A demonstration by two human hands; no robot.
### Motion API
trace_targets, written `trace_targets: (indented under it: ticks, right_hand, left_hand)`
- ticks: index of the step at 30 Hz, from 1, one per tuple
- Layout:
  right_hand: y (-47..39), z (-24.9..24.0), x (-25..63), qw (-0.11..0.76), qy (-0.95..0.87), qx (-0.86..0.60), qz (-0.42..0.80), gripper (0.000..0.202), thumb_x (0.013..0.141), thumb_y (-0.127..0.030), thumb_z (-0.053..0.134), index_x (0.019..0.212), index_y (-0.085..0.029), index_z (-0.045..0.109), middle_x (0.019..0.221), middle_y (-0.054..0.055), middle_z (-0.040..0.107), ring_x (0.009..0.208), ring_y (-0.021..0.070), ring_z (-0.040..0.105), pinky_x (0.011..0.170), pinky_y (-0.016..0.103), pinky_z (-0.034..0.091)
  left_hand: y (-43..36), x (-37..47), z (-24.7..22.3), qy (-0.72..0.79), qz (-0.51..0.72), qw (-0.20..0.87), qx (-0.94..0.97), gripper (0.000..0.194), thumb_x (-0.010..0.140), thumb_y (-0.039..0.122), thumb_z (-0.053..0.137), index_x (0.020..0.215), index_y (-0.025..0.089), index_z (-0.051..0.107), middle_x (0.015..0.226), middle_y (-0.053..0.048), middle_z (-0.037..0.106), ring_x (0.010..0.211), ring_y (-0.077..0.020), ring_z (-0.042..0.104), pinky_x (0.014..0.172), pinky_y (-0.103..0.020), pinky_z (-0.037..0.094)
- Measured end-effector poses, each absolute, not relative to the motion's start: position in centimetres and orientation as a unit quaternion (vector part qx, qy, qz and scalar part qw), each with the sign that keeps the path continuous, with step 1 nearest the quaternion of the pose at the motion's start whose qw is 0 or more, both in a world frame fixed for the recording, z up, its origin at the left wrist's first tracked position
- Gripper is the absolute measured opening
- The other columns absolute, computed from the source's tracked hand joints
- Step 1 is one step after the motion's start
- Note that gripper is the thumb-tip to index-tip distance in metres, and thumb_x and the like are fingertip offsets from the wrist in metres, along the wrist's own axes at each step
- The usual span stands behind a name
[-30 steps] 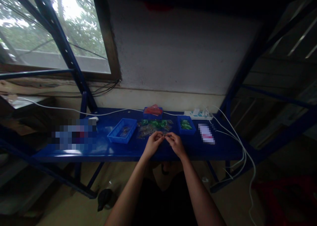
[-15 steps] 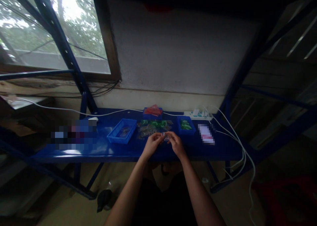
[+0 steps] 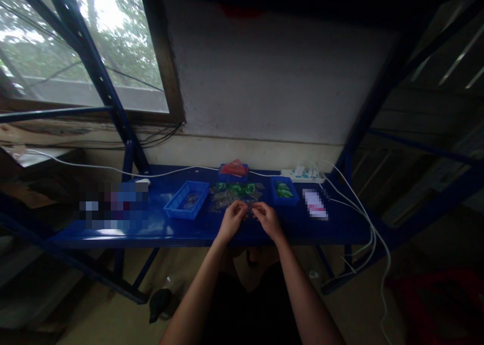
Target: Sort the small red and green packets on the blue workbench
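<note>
Over the front part of the blue table (image 3: 159, 234), my left hand (image 3: 233, 216) is closed in a pinch, thumb against fingers. Close beside it, my right hand (image 3: 267, 219) pinches in the same way. Between the fingertips is a small clear plastic bag (image 3: 250, 208), faint and partly hidden by the fingers; its contents are too small to make out. Just behind the hands lies a spread of clear packets (image 3: 225, 199) with small dark contents. Several green packets (image 3: 242, 188) lie along the far side of that spread.
To the left stands a blue tray (image 3: 181, 215) with a few small pieces inside. A blue bin (image 3: 289, 201) of green packets is on the right, and another bin (image 3: 229, 177) with red plastic stands behind. A power strip (image 3: 287, 175) and white cables (image 3: 353, 211) run along the right.
My fingertips have drawn slightly apart, and the clear plastic between them shows less than before. The trays and packets have stayed in place.
</note>
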State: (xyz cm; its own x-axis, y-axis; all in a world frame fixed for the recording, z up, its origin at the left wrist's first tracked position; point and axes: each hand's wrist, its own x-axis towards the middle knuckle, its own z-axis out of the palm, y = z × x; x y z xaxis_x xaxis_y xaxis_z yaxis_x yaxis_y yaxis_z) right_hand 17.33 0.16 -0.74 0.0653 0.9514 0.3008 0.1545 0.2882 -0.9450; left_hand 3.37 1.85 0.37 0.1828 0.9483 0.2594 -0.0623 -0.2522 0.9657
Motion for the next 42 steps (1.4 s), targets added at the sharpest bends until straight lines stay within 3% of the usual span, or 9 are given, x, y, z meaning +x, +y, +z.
trace_targets:
  ticks: [8, 15, 20, 24, 28, 34, 42]
  right_hand:
    - [0.53, -0.95, 17.73, 0.573, -0.603, -0.494, 0.255, 0.012, 0.073, -0.032, 0.059, 0.072, -0.021, 0.064, 0.08, 0.003, 0.064, 0.077, 0.0181, 0.059, 0.069, 0.029, 0.047]
    - [0.21, -0.72, 17.54, 0.552, -0.585, -0.49, 0.337, 0.019, 0.077, -0.035, 0.054, 0.083, -0.019, 0.064, 0.056, -0.003, 0.053, 0.052, 0.013, 0.05, 0.052, 0.024, 0.04]
    - [-0.02, -0.36, 17.51, 0.58, -0.56, -0.452, 0.382, 0.028, 0.08, -0.041, 0.051, 0.09, -0.018, 0.063, 0.073, 0.004, 0.066, 0.065, 0.0159, 0.061, 0.055, 0.024, 0.045]
    - [0.04, -0.23, 17.54, 0.589, -0.551, -0.436, 0.399, 0.037, 0.084, -0.047, 0.041, 0.087, -0.018, 0.064, 0.085, 0.008, 0.069, 0.074, 0.0181, 0.064, 0.056, 0.025, 0.047]
    - [0.06, -0.43, 17.42, 0.571, -0.571, -0.454, 0.376, 0.021, 0.077, -0.039, 0.055, 0.084, -0.02, 0.063, 0.078, 0.004, 0.067, 0.07, 0.0177, 0.062, 0.056, 0.025, 0.047]
    - [0.05, -0.66, 17.38, 0.564, -0.586, -0.463, 0.353, 0.012, 0.076, -0.032, 0.056, 0.078, -0.021, 0.057, 0.073, 0.001, 0.064, 0.068, 0.017, 0.061, 0.055, 0.025, 0.047]
    - [0.34, -0.99, 17.46, 0.567, -0.583, -0.471, 0.341, 0.013, 0.077, -0.034, 0.056, 0.077, -0.021, 0.056, 0.073, 0.001, 0.062, 0.069, 0.017, 0.06, 0.058, 0.026, 0.047]
  left_hand:
    - [1.78, 3.27, 0.72, 0.404, 0.522, 0.452, 0.6, 0.026, 0.067, 0.041, 0.064, 0.072, 0.016, 0.061, 0.058, 0.002, 0.057, 0.052, -0.0115, 0.05, 0.051, -0.022, 0.038]
    - [1.7, 3.22, 0.91, 0.414, 0.518, 0.453, 0.596, 0.024, 0.068, 0.039, 0.063, 0.074, 0.015, 0.063, 0.048, 0.004, 0.052, 0.047, -0.0114, 0.049, 0.048, -0.021, 0.037]
    - [1.6, 3.24, 0.88, 0.397, 0.522, 0.479, 0.584, 0.024, 0.067, 0.036, 0.064, 0.077, 0.014, 0.064, 0.053, 0.001, 0.059, 0.051, -0.0134, 0.055, 0.052, -0.023, 0.042]
    - [1.7, 3.13, 0.63, 0.396, 0.536, 0.487, 0.564, 0.025, 0.07, 0.036, 0.058, 0.079, 0.014, 0.066, 0.073, -0.005, 0.069, 0.061, -0.0163, 0.061, 0.056, -0.025, 0.047]
    - [1.92, 3.09, 0.4, 0.393, 0.535, 0.499, 0.557, 0.026, 0.067, 0.037, 0.062, 0.079, 0.014, 0.066, 0.072, -0.005, 0.069, 0.064, -0.0171, 0.063, 0.057, -0.025, 0.048]
    - [2.28, 3.26, 0.11, 0.391, 0.553, 0.506, 0.534, 0.047, 0.06, 0.033, 0.07, 0.102, 0.013, 0.06, 0.064, 0.0, 0.066, 0.055, -0.0131, 0.059, 0.057, -0.024, 0.046]
    - [2.17, 3.24, 0.32, 0.403, 0.512, 0.507, 0.565, 0.027, 0.065, 0.039, 0.065, 0.072, 0.014, 0.064, 0.06, -0.002, 0.064, 0.056, -0.0138, 0.056, 0.056, -0.024, 0.043]
